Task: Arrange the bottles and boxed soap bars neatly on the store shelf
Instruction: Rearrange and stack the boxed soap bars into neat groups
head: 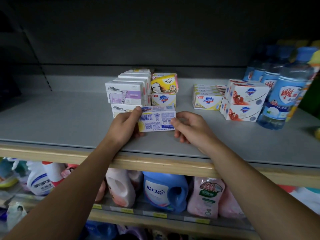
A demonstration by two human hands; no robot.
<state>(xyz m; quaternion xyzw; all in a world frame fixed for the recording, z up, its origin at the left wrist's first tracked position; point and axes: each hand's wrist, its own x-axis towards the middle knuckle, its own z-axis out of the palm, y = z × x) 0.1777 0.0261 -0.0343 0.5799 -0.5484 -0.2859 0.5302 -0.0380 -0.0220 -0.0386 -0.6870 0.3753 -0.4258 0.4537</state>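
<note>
A white soap box (156, 119) with a barcode and blue print is held over the grey shelf (69, 122), its back face toward me. My left hand (125, 126) grips its left end and my right hand (186, 126) grips its right end. Behind it stand stacked sheep-print soap boxes (125, 94), a yellow Safeguard box (163, 100) and a yellow wrapped pack (164, 83) on top. To the right lie more yellow Safeguard boxes (207, 100), red-and-white Safeguard boxes (244, 99) and blue-label bottles (284, 94).
The shelf's wooden front edge (155, 163) runs under my forearms. On the lower shelf stand a blue detergent jug (164, 191), pink refill bags (206, 196) and white spray bottles (39, 181). The grey shelf's left half holds nothing.
</note>
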